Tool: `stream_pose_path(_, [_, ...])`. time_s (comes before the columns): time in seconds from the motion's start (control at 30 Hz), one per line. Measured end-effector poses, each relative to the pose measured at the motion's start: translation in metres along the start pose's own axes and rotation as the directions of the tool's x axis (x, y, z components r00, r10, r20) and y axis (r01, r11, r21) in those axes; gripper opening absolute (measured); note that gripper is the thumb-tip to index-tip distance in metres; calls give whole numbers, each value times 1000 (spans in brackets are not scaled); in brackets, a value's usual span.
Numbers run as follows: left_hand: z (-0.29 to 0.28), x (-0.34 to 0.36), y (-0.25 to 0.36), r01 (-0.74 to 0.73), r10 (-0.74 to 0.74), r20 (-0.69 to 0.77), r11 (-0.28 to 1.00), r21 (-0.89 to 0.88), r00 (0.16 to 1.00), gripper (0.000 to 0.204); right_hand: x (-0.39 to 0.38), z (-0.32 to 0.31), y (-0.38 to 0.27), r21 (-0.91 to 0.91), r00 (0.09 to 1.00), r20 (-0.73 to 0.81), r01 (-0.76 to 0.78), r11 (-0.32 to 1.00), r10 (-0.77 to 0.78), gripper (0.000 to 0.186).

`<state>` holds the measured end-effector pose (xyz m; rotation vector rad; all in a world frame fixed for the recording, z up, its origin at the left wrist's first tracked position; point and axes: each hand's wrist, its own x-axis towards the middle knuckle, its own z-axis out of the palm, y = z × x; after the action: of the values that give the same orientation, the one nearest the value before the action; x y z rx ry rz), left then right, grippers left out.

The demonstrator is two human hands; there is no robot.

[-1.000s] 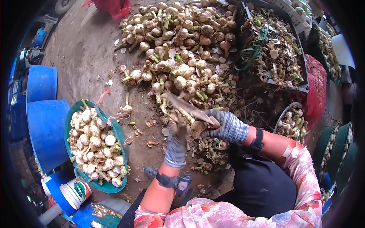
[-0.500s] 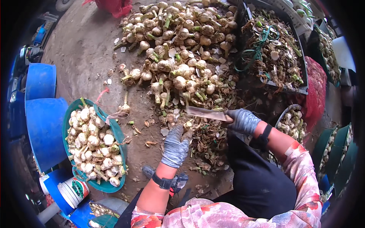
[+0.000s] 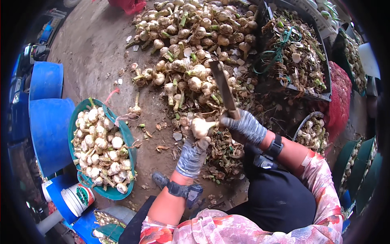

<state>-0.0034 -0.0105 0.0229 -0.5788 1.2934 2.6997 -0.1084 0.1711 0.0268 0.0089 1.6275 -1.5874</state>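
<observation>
My left hand (image 3: pixel 192 157), in a grey striped glove, holds a whitish garlic bulb (image 3: pixel 200 128) up at its fingertips. The bulb's short stem points right, toward my right hand (image 3: pixel 245 127). That hand, gloved alike, is wrapped round the handle of a broad-bladed knife (image 3: pixel 222 84). The blade tilts away from me and slightly left, clear of the bulb. My right thumb is close to the stem end; whether they touch I cannot tell. Beyond both hands a large heap of garlic bulbs (image 3: pixel 198 71) with cut stems lies on the ground.
On the left stands a green basket (image 3: pixel 131 162) of garlic, beside blue barrels (image 3: pixel 50 134) and a white bucket (image 3: pixel 77 200). A black crate (image 3: pixel 326 87) of trimmings is at the far right, near a red mesh sack (image 3: pixel 339 97). Trimmings (image 3: pixel 223 156) lie between my legs.
The knife has swung from pointing left to pointing away from me. The garlic bulb now shows above my left fingers, and my right hand has come closer to it.
</observation>
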Motion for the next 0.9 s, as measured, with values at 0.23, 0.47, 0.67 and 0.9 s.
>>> stream_pose_path(0.23, [2, 6, 16, 46, -55, 42, 980, 192, 998, 61, -18, -11, -12, -760, 975, -21, 130, 637, -223, 31])
stream_pose_path(0.47, [-55, -9, 12, -290, 24, 322, 506, 813, 946, 59, -40, 0, -50, -852, 903, 371, 424, 307, -217, 22])
stream_pose_path(0.67, [-40, -7, 15, -216, 46, 248, 660, 720, 968, 58, -37, 1, -40, -877, 921, 370, 390, 281, -122, 24])
stream_pose_path(0.9, [-14, -38, 26, -287, 260, 152, 629, 723, 954, 59, 2, -45, 29, -932, 992, 4, 50, 358, -128, 33])
